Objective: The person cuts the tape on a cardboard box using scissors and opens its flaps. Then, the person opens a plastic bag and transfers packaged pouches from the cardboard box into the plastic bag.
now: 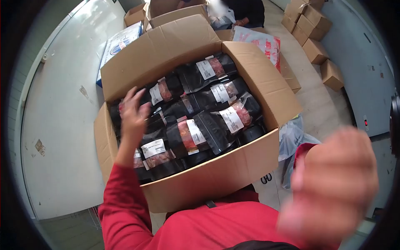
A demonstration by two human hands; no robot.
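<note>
The black pouches [210,125] lie in overlapping rows just under the left hand [135,107] and away to its right, well to the left of the right hand [333,183]. Each front that shows has a white label [231,119] and a clear window with reddish contents. They fill an open cardboard box [216,168] whose near wall faces the person's red shirt [208,227].

The left hand is open, fingers spread and slightly blurred, over the box's left part; whether the fingertips touch a pouch cannot be told. The right hand is raised outside the box, near the camera. Its fingers look curled, but blur hides whether it is closed or holds anything.

Left of the left hand stretches a white surface [58,125]. Just left of the right hand are a translucent plastic bag [289,139] and, on the floor, black looped handles [266,178]. Well beyond both hands are a red-and-white bag [260,41] and another person's hand [242,21]. Brown cartons [310,27] stand far beyond the right hand.
</note>
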